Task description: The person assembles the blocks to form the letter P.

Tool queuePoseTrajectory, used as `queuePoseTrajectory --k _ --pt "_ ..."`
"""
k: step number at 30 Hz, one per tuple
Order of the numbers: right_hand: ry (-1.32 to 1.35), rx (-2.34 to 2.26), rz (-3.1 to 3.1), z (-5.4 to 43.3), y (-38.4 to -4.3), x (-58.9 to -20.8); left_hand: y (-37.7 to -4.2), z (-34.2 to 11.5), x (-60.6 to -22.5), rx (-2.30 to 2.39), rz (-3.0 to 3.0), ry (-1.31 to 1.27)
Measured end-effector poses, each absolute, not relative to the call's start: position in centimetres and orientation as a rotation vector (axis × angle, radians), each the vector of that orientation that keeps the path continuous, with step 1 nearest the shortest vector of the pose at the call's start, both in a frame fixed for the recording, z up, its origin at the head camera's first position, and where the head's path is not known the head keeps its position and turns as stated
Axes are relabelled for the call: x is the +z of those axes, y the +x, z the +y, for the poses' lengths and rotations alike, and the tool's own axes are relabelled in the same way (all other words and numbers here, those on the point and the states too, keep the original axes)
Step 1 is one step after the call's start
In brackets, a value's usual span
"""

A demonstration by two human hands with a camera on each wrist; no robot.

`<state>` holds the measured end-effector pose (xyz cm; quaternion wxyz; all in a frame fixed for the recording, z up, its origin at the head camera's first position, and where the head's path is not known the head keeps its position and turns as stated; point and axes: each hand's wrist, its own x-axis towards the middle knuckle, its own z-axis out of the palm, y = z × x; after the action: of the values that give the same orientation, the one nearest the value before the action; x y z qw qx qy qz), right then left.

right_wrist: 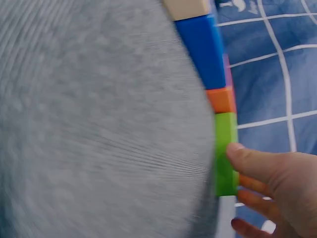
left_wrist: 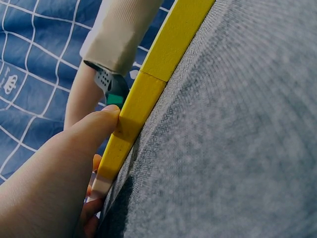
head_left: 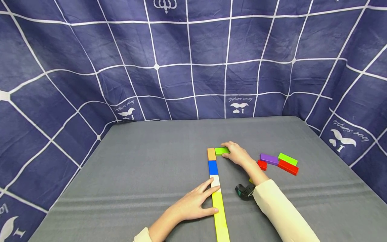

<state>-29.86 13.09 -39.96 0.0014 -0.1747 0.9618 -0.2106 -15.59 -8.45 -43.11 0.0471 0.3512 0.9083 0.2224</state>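
Observation:
A row of blocks runs away from the person: yellow blocks [head_left: 220,211], a white block [head_left: 215,181], a blue block [head_left: 213,167] and an orange block [head_left: 211,154]. At its far end a green block [head_left: 220,152] lies crosswise, its end against the orange block. My right hand [head_left: 239,155] pinches the green block between thumb and fingers, as the right wrist view shows. Fairly straight fingers of my left hand [head_left: 193,203] rest on the white block and the row's edge. Its thumb [left_wrist: 106,116] touches a yellow block.
Right of the right hand lie a purple block [head_left: 269,159], a second green block [head_left: 288,159], a long red block [head_left: 288,167] and a small red block [head_left: 262,165]. A black wrist device [head_left: 244,191] hangs under the right wrist. Blue gridded cloth [head_left: 208,80] walls the grey table [head_left: 151,161].

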Motion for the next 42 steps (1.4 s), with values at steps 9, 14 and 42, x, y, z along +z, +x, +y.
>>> queuePoseTrajectory --k 9,14,42 --pt "-0.436 -0.681 3.027 16.1 -28.2 -37.5 -15.5 -8.5 -43.1 0.681 2.777 1.074" --pt "-0.397 -0.662 3.062 18.6 -27.1 -36.9 -15.5 -8.5 -43.1 0.681 2.779 1.084" --pt "-0.462 -0.692 3.196 28.4 -25.1 -41.0 -15.4 -8.6 -43.1 0.699 2.779 1.084"
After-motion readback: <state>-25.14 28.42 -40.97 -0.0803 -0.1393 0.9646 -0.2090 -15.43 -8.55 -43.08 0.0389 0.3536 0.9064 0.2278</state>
